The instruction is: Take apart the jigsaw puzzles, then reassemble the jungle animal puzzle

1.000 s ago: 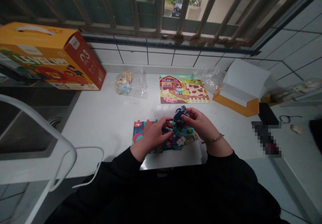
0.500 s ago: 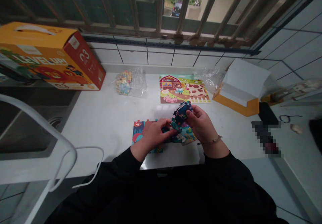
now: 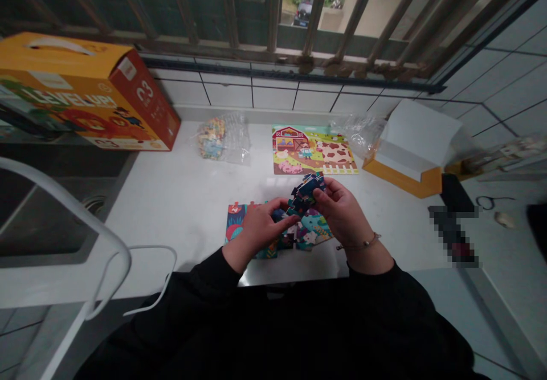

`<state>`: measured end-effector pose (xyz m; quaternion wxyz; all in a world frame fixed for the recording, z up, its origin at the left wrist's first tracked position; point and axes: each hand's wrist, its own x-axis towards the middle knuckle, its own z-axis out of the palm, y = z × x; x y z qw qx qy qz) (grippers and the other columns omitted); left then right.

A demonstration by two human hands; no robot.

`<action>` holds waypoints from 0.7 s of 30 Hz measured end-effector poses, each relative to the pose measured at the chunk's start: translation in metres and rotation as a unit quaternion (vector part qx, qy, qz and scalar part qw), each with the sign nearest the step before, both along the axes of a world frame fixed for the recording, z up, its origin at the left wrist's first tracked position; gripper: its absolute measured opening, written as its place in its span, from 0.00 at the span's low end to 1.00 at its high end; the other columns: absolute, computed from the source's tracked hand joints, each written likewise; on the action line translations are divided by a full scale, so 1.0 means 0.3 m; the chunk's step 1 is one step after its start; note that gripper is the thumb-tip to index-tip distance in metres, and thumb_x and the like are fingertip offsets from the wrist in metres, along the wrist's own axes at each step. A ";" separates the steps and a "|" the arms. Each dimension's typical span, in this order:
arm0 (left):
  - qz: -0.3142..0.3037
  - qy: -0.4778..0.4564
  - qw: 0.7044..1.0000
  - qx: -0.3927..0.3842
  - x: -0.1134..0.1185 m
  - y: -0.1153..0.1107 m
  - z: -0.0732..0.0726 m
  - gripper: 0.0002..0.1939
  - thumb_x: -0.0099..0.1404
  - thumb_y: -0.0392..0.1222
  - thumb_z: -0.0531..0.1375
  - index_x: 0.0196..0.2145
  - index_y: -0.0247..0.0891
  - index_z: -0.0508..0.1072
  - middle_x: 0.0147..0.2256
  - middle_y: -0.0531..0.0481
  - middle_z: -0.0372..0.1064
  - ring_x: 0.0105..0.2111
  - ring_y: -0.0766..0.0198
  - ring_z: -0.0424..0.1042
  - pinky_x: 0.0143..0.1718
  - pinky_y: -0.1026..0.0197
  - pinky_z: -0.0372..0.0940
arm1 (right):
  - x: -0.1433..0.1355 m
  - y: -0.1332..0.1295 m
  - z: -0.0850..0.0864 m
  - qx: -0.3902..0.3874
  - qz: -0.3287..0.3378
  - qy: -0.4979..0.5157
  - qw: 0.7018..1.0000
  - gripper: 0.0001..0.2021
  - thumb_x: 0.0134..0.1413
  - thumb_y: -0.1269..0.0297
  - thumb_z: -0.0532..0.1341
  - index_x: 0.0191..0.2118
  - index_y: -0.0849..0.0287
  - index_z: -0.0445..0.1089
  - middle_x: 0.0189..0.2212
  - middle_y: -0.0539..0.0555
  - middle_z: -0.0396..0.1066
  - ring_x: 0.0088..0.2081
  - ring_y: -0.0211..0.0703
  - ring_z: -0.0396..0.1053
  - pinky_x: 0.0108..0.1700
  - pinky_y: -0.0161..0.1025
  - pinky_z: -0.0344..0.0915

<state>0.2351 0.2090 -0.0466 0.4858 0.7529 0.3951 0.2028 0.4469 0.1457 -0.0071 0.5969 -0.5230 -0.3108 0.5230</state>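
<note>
Far left of frame, I log an orange puzzle box [image 3: 85, 101] lying on its side at the back edge of the white tabletop [image 3: 179, 197]. Right of it, near the tiled wall, a clear bag of loose pieces [image 3: 220, 138].

Centre of frame, low: a partly built blue puzzle [image 3: 273, 229] lies flat on the tabletop. The left hand [image 3: 260, 229] rests on it, fingers curled, thumb and forefinger pinching the lower end of a dark blue cluster of joined pieces [image 3: 305, 191]. The right hand [image 3: 342, 212] grips the same cluster from the right, holding it tilted up off the tabletop, just above the flat puzzle's right part. Both hands are close together, clamped on this cluster. A thin bracelet [image 3: 361, 245] sits at the right wrist.

Above centre: a finished farm puzzle [image 3: 314, 156], flat, well apart from the hands. Right of it, crumpled clear plastic [image 3: 361, 132], then an open white-and-orange box [image 3: 412, 149].
</note>
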 end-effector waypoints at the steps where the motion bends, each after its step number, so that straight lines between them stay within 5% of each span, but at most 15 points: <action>1: 0.006 -0.006 1.000 -0.009 -0.002 0.001 -0.003 0.24 0.70 0.65 0.66 0.49 0.42 0.83 0.39 0.49 0.84 0.40 0.54 0.82 0.44 0.56 0.74 | -0.009 0.000 -0.010 -0.006 0.003 0.003 1.000 0.24 0.52 0.47 0.80 0.48 0.51 0.77 0.42 0.52 0.83 0.42 0.46 0.80 0.48 0.46 0.79; 11: -0.004 -0.022 1.000 -0.016 -0.004 0.000 -0.014 0.21 0.70 0.64 0.66 0.40 0.42 0.84 0.35 0.49 0.83 0.37 0.55 0.80 0.41 0.57 0.73 | -0.017 0.007 -0.041 -0.008 -0.089 0.056 0.994 0.23 0.49 0.47 0.81 0.45 0.52 0.77 0.42 0.51 0.82 0.41 0.45 0.79 0.46 0.43 0.79; 21: 0.066 -0.035 0.995 -0.072 -0.004 0.012 -0.027 0.22 0.75 0.62 0.61 0.48 0.41 0.80 0.30 0.50 0.80 0.29 0.57 0.79 0.33 0.58 0.71 | 0.010 -0.003 -0.037 0.022 -0.110 0.038 0.993 0.22 0.54 0.43 0.78 0.45 0.49 0.74 0.42 0.48 0.81 0.42 0.43 0.78 0.45 0.42 0.78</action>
